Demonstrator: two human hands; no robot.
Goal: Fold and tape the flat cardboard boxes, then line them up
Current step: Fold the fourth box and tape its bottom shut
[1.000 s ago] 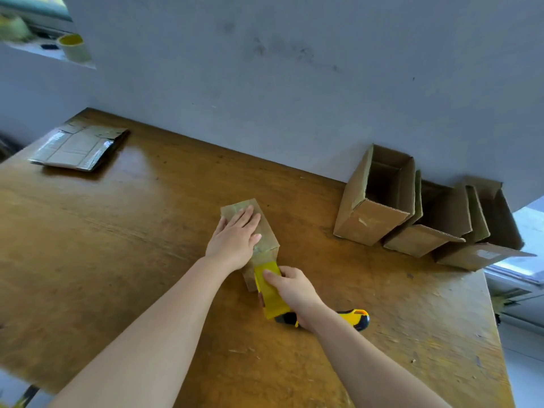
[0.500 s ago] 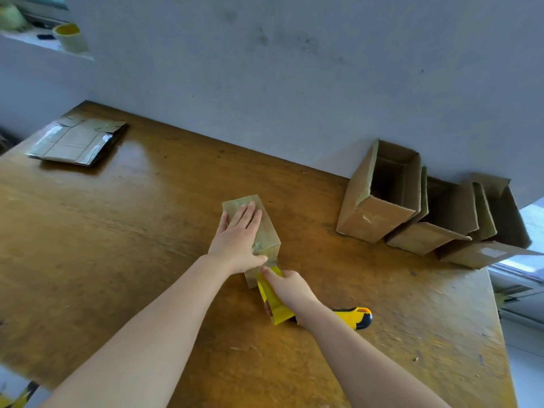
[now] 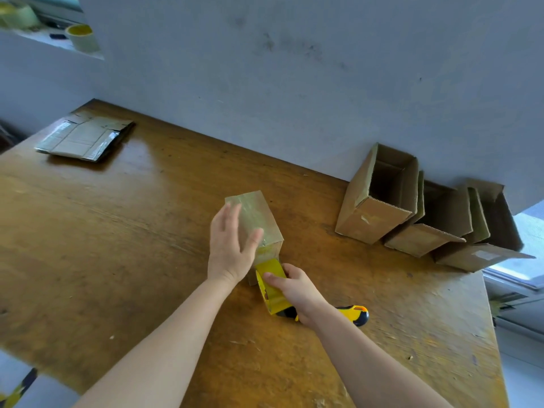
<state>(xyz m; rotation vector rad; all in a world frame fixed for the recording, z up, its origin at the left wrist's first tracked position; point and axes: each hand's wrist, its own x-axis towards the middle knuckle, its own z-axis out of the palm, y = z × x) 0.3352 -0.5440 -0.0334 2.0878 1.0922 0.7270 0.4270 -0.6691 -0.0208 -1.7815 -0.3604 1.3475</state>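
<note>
A stack of flat cardboard blanks (image 3: pixel 85 139), their faces glossy with tape strips, lies at ten o'clock on the worktop (image 3: pixel 117 245), a scuffed, varnished wooden slab with streaky grain. Near the centre stands the small cardboard box (image 3: pixel 259 213), a rectangular block whose top is covered in shiny clear tape. The left hand (image 3: pixel 231 248) lies flat on that top, fingers straight and slightly spread, pressing the tape down. At six o'clock of the box, touching its near wall, is the yellow tape roll (image 3: pixel 273 290), a glossy ring from which a strip runs up onto the box. The right hand (image 3: pixel 298 290) grips the roll, thumb laid over its outer band and fingers curled round it. At four o'clock of that hand lies a yellow and black plastic tool (image 3: pixel 357 315), mostly hidden by the wrist. At two o'clock, against the matt grey wall, a row of three folded boxes (image 3: pixel 424 240) leans with open mouths upward, corrugated edges showing, each overlapping the next.
</note>
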